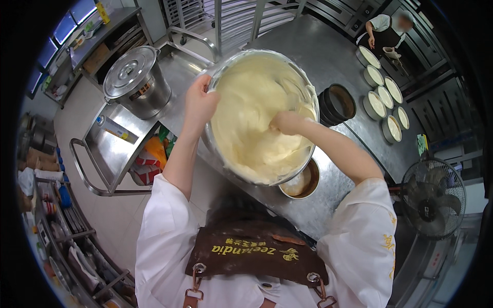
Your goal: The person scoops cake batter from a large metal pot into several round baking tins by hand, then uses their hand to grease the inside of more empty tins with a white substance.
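Note:
A large metal mixing bowl (207, 134) full of pale yellow batter (251, 102) is tipped in front of me, over the table's edge. My left hand (201, 98) is closed on its left rim, thumb on the inside. Inside the bowl, my right hand (287, 123) is closed low over the batter; what it grips, if anything, is hidden. Below the bowl's right side stands a round cake tin (314, 179), partly covered by the bowl, with something pale inside. Stacked dark round tins (339, 102) are just right of the bowl.
Several filled round tins (375, 105) stand at the table's far right, near a co-worker (387, 31). A fan (431, 197) is at the right. On the left, a steel cart (92, 154) carries a lidded pot (136, 82) and a spray can (115, 128). Shelves line the lower left.

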Demonstrator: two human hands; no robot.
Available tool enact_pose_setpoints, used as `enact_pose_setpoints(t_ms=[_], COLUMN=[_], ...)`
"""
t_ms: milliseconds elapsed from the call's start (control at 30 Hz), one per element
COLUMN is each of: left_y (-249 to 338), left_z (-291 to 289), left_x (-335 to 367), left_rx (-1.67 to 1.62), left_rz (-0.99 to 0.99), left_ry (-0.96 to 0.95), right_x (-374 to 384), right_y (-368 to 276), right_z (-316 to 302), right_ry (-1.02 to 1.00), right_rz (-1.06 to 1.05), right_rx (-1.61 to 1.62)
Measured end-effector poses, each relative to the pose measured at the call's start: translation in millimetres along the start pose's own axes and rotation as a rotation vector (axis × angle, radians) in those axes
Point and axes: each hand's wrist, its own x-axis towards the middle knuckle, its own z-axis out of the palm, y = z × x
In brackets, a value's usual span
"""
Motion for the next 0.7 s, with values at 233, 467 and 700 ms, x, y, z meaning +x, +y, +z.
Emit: enact_pose_setpoints(t_ms=[233,467,700], left_y=[-11.6,5.6,18.7], left_z=[13.8,36.1,56.6], left_x=[8.8,19.5,24.5], left_rx=[0.282,0.391,0.485], left_rz=[0.124,0.129,0.147], left_ry=[0.015,-0.086,-0.090], right_x=[-11.6,-11.6,-94.3], right_y=[-15.6,-27.5,-22.2], right_z=[-48.1,-11.6,-46.3], right_ry=[0.073,-0.335,-0.373], right_rz=[-0.124,-0.152,-0.124], right_rx=[0.144,0.119,0.124])
